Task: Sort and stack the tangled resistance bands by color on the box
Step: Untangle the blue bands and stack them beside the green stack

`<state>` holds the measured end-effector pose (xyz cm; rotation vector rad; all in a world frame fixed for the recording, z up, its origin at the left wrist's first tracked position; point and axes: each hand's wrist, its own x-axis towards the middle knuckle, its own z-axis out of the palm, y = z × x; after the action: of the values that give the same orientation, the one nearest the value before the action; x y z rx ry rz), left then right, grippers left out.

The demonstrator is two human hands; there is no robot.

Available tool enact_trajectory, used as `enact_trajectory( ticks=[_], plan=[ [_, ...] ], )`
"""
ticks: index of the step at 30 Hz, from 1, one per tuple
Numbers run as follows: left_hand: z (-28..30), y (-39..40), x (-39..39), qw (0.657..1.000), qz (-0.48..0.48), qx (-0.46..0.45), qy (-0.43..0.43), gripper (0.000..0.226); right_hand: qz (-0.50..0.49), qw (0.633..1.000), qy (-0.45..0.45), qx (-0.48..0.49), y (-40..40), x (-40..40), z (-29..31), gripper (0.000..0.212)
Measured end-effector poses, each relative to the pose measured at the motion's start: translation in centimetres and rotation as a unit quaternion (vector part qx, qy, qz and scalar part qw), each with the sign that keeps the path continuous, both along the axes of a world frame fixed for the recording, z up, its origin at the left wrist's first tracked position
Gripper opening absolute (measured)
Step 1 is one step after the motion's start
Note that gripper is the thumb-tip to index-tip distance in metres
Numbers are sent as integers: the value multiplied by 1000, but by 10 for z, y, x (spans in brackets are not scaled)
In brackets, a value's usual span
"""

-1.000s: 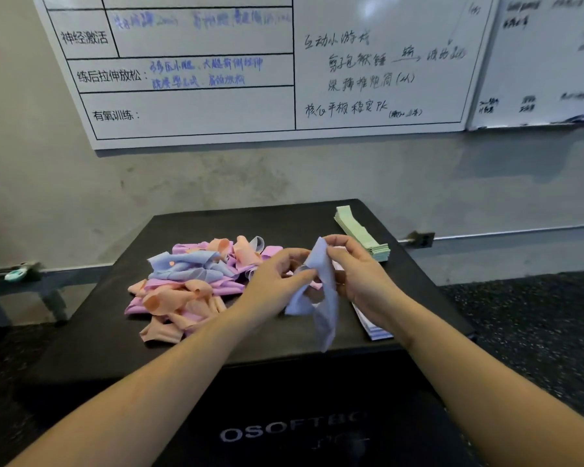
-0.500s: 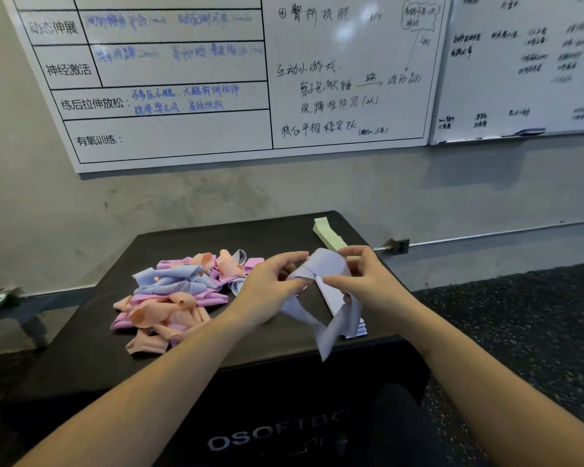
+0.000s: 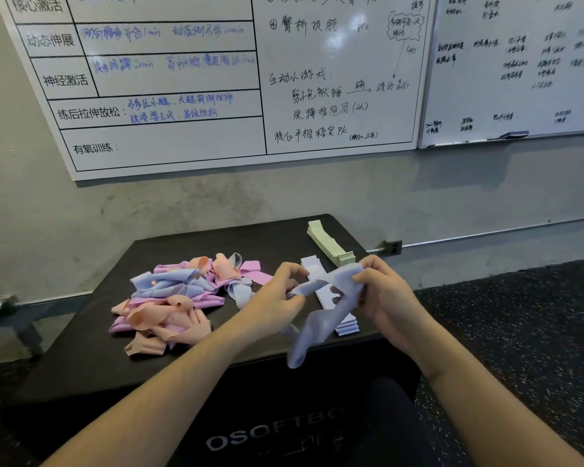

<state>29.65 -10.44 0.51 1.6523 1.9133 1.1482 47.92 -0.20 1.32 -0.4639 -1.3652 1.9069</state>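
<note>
Currently both hands, left hand [image 3: 277,294] and right hand [image 3: 385,294], pinch twisted lavender resistance band [image 3: 321,318] above lavender stack [image 3: 331,298] on black box [image 3: 182,365]. Risk: dangling tail snags stack, knocks it askew; tangled pile [image 3: 176,291] left awaits.

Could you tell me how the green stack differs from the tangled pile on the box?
The green stack is one colour, its bands laid flat and aligned; the tangled pile mixes pink, peach and blue bands, crumpled and knotted. The stack sits at the far right corner, the pile at the left. Both rest on the black box, untouched by either hand.
</note>
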Motion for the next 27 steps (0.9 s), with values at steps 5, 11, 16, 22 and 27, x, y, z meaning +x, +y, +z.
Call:
enact_trajectory(
  ticks=[5,11,16,22,27],
  plan=[
    [15,-6,14,997,-67,-38,-19,31,-44,999,-7,-30,-7,8,1,21],
    [16,-3,22,996,11,91,8,16,-74,996,-36,-42,-4,14,-9,20],
    [14,-1,26,983,62,170,16,17,-94,987,-130,12,-13,14,-13,38],
    [10,-2,32,963,80,246,78,18,-144,976,-118,116,-13,18,-14,14],
    [-5,-2,28,944,10,258,206,16,-86,995,-47,-18,-15,28,-2,35]
  ],
)
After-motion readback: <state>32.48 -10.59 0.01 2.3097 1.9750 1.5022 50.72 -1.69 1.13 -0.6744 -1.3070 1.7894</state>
